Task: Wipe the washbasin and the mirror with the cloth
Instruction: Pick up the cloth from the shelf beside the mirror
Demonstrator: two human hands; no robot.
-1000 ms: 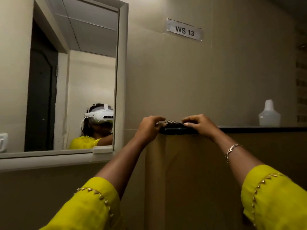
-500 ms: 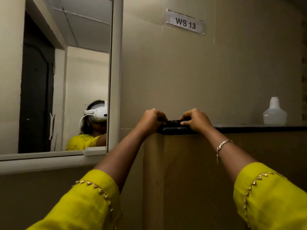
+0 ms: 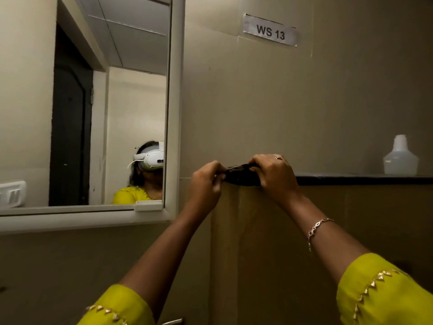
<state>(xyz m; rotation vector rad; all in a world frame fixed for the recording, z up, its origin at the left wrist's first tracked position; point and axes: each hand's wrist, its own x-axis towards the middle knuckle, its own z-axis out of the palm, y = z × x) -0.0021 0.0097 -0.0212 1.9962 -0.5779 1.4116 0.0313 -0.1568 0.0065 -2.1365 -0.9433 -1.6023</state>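
A dark cloth [image 3: 239,175] lies bunched on the left end of a black ledge [image 3: 351,179]. My left hand [image 3: 206,181] pinches its left end and my right hand [image 3: 274,174] grips its right part from above. The white-framed mirror [image 3: 105,109] hangs on the wall to the left and reflects a person in yellow with a white headset. The washbasin is out of view.
A translucent white bottle [image 3: 401,158] stands on the ledge at the far right. A paper label "WS 13" [image 3: 270,31] is stuck on the beige wall above. A white soap holder [image 3: 11,193] shows at the mirror's lower left. A metal handle tip [image 3: 172,322] peeks in at the bottom edge.
Both hands have drawn closer together on the ledge and curled around the cloth, bunching it up. The view has shifted slightly left and down.
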